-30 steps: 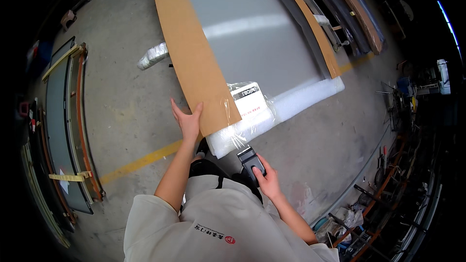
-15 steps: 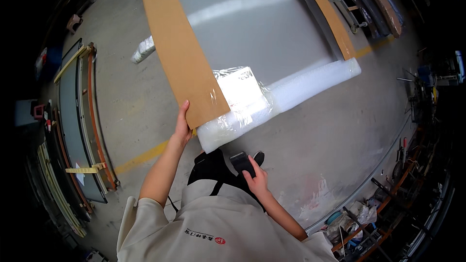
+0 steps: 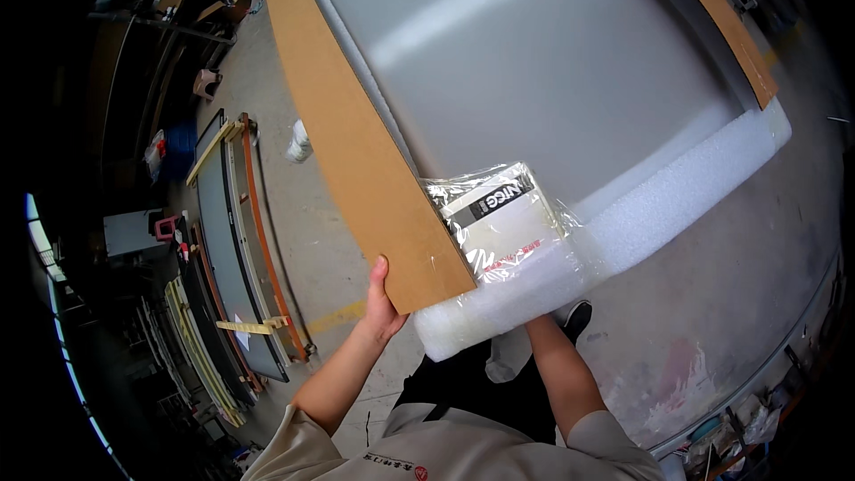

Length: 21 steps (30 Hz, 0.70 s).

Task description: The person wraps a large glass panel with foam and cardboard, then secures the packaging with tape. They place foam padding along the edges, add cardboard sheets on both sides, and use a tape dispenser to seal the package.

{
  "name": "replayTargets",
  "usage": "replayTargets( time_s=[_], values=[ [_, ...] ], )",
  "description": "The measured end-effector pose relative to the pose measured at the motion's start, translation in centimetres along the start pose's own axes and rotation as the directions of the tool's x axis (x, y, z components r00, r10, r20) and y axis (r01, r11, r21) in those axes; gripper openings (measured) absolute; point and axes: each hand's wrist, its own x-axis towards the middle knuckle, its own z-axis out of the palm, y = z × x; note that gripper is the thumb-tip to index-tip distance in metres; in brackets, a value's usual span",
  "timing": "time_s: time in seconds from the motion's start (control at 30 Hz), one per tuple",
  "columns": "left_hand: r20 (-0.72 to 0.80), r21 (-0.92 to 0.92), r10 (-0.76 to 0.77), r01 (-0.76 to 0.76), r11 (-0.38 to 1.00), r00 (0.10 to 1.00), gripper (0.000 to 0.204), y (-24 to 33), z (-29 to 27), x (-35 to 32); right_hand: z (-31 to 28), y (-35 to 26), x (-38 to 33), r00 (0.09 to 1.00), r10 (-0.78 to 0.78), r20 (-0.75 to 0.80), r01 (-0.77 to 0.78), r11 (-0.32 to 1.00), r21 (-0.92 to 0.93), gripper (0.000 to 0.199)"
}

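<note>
In the head view, near side, left hand (image 3: 383, 310) is clamped on the near end of the left cardboard strip (image 3: 356, 134), thumb on top. Strip runs along the left edge of the big grey panel (image 3: 534, 62), which fills centre to far. White foam (image 3: 695, 183) covers its near edge; plastic-covered white sheet (image 3: 512, 232) sits near left. Right forearm (image 3: 565, 365) goes under foam; right hand hidden, can't tell its state.

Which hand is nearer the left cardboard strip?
Left. The left hand touches the left cardboard strip near its lower outer corner. The right hand is hidden; its forearm passes beneath white foam edging, right of the strip.
</note>
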Motion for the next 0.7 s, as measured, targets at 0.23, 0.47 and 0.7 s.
replayTargets(
  time_s=[0.23,0.47,0.7],
  values=[
    [0.216,-0.108,-0.137,0.163,0.981,0.967,0.091,-1.6,-4.7,-1.1,-3.1,-3.3,5.2,0.968,0.113,0.225,-0.094,0.991,-0.090,0.055],
    [0.264,-0.405,-0.201,0.298,0.865,0.943,0.104,-6.9,-6.5,3.5,-6.6,-2.9,1.4,0.920,0.260,0.293,-0.222,0.962,-0.158,0.054],
    [0.250,-0.408,-0.184,0.276,0.871,0.951,0.106,-7.7,-5.4,4.2,-8.6,-3.1,-1.3,0.866,0.396,0.305,-0.352,0.916,-0.191,0.052]
  ],
)
